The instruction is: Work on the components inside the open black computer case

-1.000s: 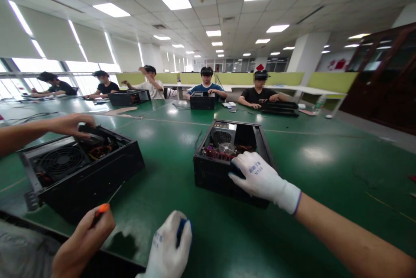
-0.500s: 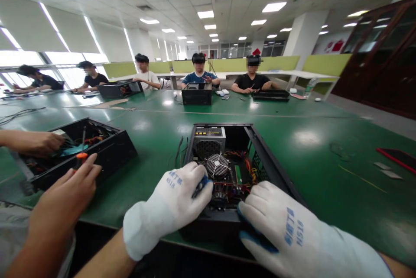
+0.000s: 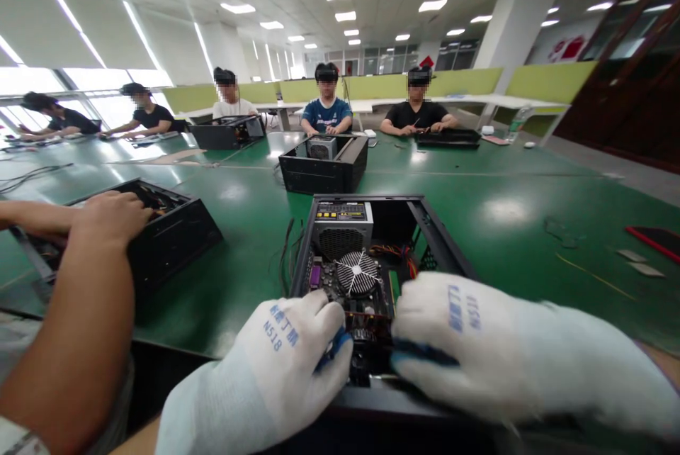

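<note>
An open black computer case (image 3: pixel 451 235) lies in front of me. Inside it are a silver power supply (image 3: pixel 343 232), a round cooling fan (image 3: pixel 357 273), a purple connector (image 3: pixel 315 276) and a green memory stick (image 3: pixel 394 283). My left hand (image 3: pixel 297 356), in a white glove with blue on the palm side, is closed over the case's near left part. Its thumb and fingers curl together, hiding whatever they grip. Opposite it, my right hand (image 3: pixel 451 349), gloved alike, reaches into the near right part with bent fingers beside a dark component (image 3: pixel 364 336). Its fingertips are hidden.
At my left, a co-worker's bare arm (image 3: pixel 100 263) reaches over another open case (image 3: pixel 170 246). Across the green table stands a third case (image 3: pixel 319 170). Dark cables (image 3: pixel 287 249) lie left of mine; a thin yellow strip (image 3: pixel 595 276) and a red-edged object (image 3: pixel 656 244) lie right.
My right hand has moved from the case's front edge forward into it. My left hand has come slightly nearer me. The co-worker's hand has moved onto the left case; the case across has been turned.
</note>
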Demonstrator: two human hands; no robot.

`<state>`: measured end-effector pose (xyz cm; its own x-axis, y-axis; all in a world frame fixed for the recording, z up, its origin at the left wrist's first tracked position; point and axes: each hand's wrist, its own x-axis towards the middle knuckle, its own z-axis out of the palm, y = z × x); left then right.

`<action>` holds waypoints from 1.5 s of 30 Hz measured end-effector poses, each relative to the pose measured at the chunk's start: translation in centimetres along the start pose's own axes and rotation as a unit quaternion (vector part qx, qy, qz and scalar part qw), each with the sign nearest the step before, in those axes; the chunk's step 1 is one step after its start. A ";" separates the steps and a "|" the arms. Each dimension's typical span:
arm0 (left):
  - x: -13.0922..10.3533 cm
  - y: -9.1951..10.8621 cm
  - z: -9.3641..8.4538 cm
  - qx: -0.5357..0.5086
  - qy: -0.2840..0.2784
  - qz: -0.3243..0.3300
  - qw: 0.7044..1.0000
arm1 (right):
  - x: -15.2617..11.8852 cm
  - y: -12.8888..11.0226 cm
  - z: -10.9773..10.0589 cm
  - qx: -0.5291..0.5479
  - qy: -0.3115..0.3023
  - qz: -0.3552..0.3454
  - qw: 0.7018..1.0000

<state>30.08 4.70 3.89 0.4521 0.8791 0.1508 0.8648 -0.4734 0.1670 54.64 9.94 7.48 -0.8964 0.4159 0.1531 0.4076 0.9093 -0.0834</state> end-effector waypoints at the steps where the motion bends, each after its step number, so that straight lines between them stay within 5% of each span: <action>1: 0.1 0.0 0.0 -0.001 -0.005 -0.005 1.000 | 1.3 1.3 0.0 -0.015 -0.031 0.012 0.999; 6: 0.4 0.2 -0.1 0.019 -0.015 -0.028 0.999 | 7.5 6.8 3.7 -0.128 -0.145 0.060 0.979; 11: 0.5 0.3 -0.2 0.017 -0.008 -0.029 0.999 | 10.2 8.0 7.5 -0.174 -0.227 0.065 0.956; 15: 0.5 0.3 -0.2 0.013 -0.013 -0.032 0.999 | 9.9 7.2 6.3 -0.230 -0.230 0.067 0.943; 20: 0.3 0.2 -0.2 0.022 -0.015 -0.025 0.999 | 8.2 7.5 3.9 -0.230 -0.258 0.173 0.923; 24: 1.0 0.4 -0.9 0.051 -0.032 -0.005 0.998 | 7.5 8.5 3.8 -0.267 -0.294 0.176 0.901; 30: 6.0 0.2 -1.1 0.112 -0.102 0.005 0.988 | 7.6 8.8 4.2 -0.270 -0.287 0.152 0.907; 38: 14.6 -3.3 4.0 0.171 -0.279 0.021 0.945 | 7.3 9.1 4.1 -0.237 -0.253 0.166 0.923; 45: 16.8 -4.2 6.9 0.174 -0.349 0.046 0.920 | 7.1 9.6 4.5 -0.213 -0.240 0.160 0.934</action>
<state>35.55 21.80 -1.04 0.4517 0.7155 -0.5330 0.7785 -0.6079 -0.1562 51.40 21.58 3.33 -0.6503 0.7062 -0.2800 0.6080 0.7047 0.3656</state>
